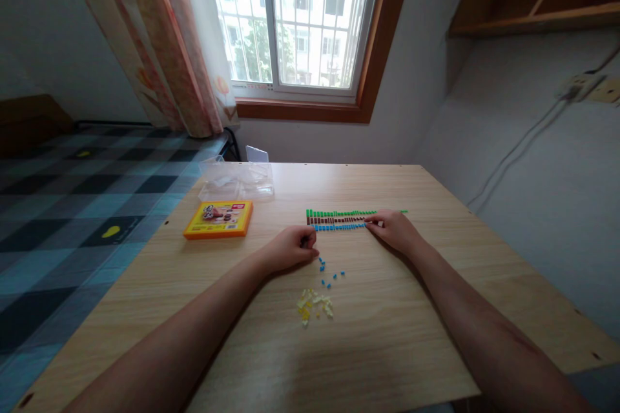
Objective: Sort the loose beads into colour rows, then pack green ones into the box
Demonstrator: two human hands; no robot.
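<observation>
Three rows of tiny blocks run side by side across the table: a green row (334, 213), a dark brown row (334, 221) and a blue row (334, 228). At the right end of the blue row, my right hand (394, 229) pinches a small blue block between thumb and finger, largely covered by the fingertips. My left hand (295, 248) rests on the table by the rows' left end, its fingers curled together; whatever they hold is hidden. Several loose blue blocks (334, 276) lie just right of and below it. Closer to me is a scattered pile of yellow pieces (314, 303).
A yellow and orange flat box (217, 219) lies on the left of the wooden table (387, 335). Behind it stand clear plastic containers (237, 181) with a raised lid. A checked bed (97, 206) borders the table's left side; a wall with a cable (513, 148) is at right.
</observation>
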